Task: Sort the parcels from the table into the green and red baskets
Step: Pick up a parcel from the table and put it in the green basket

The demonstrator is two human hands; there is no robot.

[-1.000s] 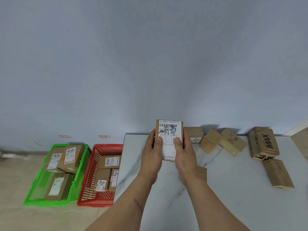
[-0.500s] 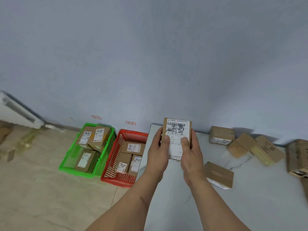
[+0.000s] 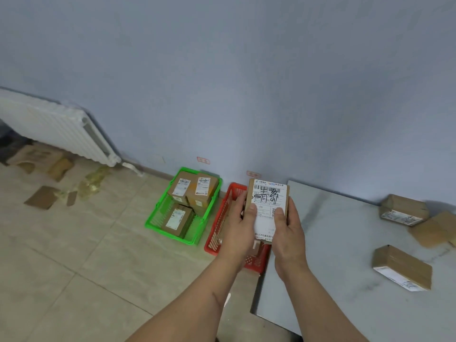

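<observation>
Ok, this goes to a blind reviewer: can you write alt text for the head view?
Both hands, left hand and right hand, hold a labelled parcel upright over the red basket. A green basket with parcels sits beside it on the floor; more parcels lie on the table.

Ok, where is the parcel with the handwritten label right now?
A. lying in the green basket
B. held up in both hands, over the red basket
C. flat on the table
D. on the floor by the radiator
B: the left hand and right hand both grip the labelled parcel, in front of the red basket, beside the table edge.
</observation>
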